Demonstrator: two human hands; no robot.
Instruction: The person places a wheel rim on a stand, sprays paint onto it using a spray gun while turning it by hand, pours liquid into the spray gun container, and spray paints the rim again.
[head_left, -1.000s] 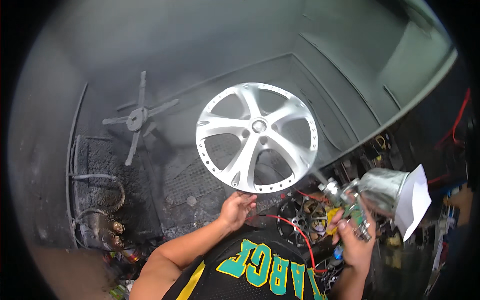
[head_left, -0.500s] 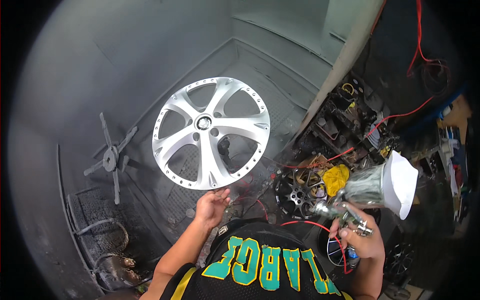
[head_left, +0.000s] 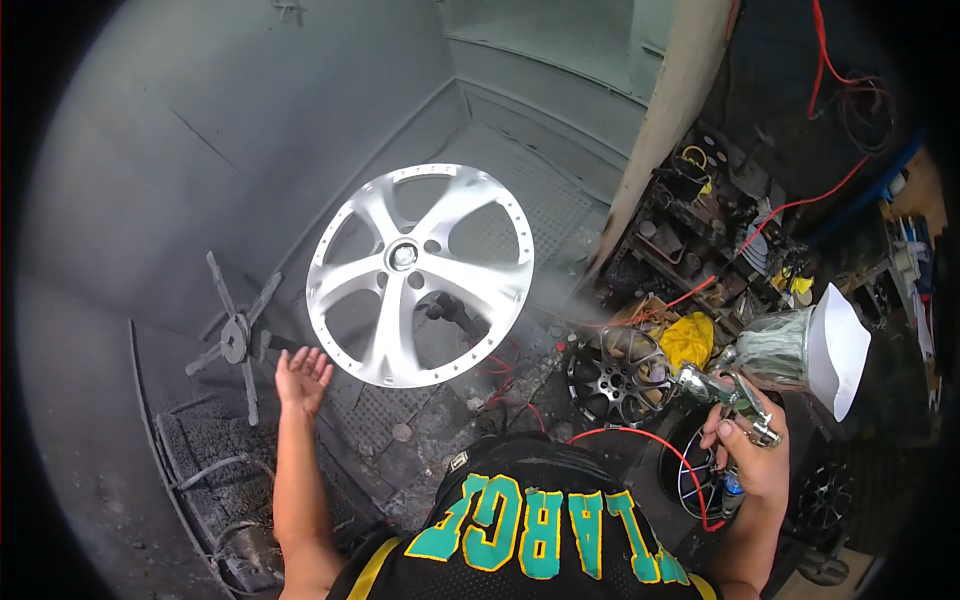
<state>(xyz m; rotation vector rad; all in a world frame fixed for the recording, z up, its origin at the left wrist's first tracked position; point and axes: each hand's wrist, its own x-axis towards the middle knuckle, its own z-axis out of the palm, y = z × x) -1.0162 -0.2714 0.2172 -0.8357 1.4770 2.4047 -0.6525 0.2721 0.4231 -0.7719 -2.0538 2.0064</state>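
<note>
A silver five-spoke wheel face [head_left: 395, 335] is held up in front of me, its outer edge smeared by motion. A dark support shows behind its lower spokes. At the wheel's lower left, my left hand [head_left: 304, 382] is open, fingers spread, palm up and apart from the wheel. My right hand [head_left: 752, 445] grips a metal spray gun [head_left: 712, 386] off to the right, its nozzle toward the left. On the gun sits a paint-streaked cup [head_left: 775, 350] with a white paper-like cover [head_left: 838, 352]. A red hose [head_left: 640, 433] runs close by the gun's handle.
A grey star-shaped stand [head_left: 235, 340] stands left of the wheel, near the grey booth wall [head_left: 220, 180]. Dark wheels [head_left: 612, 385] and a yellow cloth [head_left: 687, 342] lie at right, below a cluttered shelf [head_left: 690, 240]. A pale post [head_left: 662, 130] rises behind.
My left hand has moved left, away from the wheel's lower edge, and its fingers have spread. The wheel has turned and its edge is now blurred. The spray gun sits slightly further right.
</note>
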